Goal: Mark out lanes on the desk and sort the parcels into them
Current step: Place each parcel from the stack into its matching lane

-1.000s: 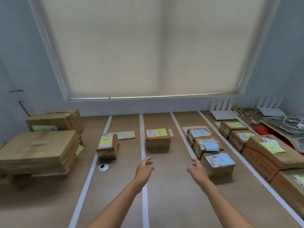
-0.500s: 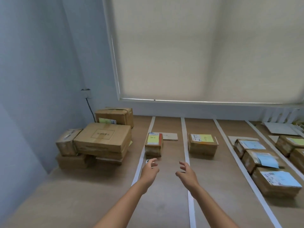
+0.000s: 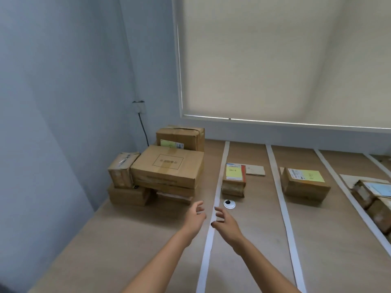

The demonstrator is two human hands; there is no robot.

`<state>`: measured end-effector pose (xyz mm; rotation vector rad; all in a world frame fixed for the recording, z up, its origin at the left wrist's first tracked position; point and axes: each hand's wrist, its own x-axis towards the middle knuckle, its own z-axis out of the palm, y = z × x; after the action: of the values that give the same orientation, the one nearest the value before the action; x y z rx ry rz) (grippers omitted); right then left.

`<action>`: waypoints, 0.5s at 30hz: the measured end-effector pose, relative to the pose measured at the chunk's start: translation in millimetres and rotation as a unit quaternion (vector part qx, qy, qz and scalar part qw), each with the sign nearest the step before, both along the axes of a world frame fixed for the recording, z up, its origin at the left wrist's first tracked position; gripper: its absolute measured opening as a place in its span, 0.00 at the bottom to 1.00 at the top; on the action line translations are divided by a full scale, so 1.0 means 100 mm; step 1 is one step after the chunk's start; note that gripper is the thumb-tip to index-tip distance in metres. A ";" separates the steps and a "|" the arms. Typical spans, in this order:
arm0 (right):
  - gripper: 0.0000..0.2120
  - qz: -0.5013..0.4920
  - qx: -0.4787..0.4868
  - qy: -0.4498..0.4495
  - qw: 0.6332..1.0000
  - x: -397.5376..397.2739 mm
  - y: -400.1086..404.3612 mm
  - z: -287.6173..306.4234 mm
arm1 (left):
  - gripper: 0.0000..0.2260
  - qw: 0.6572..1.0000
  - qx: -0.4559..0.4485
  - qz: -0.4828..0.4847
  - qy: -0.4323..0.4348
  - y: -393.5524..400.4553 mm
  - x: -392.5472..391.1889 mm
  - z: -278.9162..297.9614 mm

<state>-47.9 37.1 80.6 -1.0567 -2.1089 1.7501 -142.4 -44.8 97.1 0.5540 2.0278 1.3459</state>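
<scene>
The unsorted stack of parcels (image 3: 167, 172) sits in the desk's far left corner, left of the first white tape strip (image 3: 212, 225). My left hand (image 3: 195, 215) and right hand (image 3: 227, 224) hover above the wooden desk (image 3: 127, 240) on either side of that strip, fingers loosely spread, holding nothing. A tape roll (image 3: 229, 204) lies just beyond, before a small yellow-labelled parcel (image 3: 233, 180) in the first lane.

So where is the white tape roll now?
In the head view the white tape roll lies on the desk, just right of the leftmost tape line, before the small parcel.
</scene>
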 end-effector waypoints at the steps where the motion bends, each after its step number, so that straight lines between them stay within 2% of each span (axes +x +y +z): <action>1: 0.25 0.005 0.000 -0.002 1.000 -0.15 -0.10 -0.02 | 0.19 1.000 -0.001 0.001 -0.004 -0.10 -0.15 -0.03; 7: 0.22 0.015 0.019 -0.012 1.000 -1.28 -0.72 0.05 | 0.20 1.000 -0.016 -0.009 -0.017 -0.77 -1.43 -0.01; 15: 0.25 0.028 0.004 -0.006 1.000 -2.72 -1.46 0.23 | 0.18 0.999 -0.026 0.031 0.003 -1.43 -2.87 0.07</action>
<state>-319.9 -108.6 103.4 -1.0188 -2.1714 1.7633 -429.9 -188.2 104.4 0.4755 2.0941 1.3246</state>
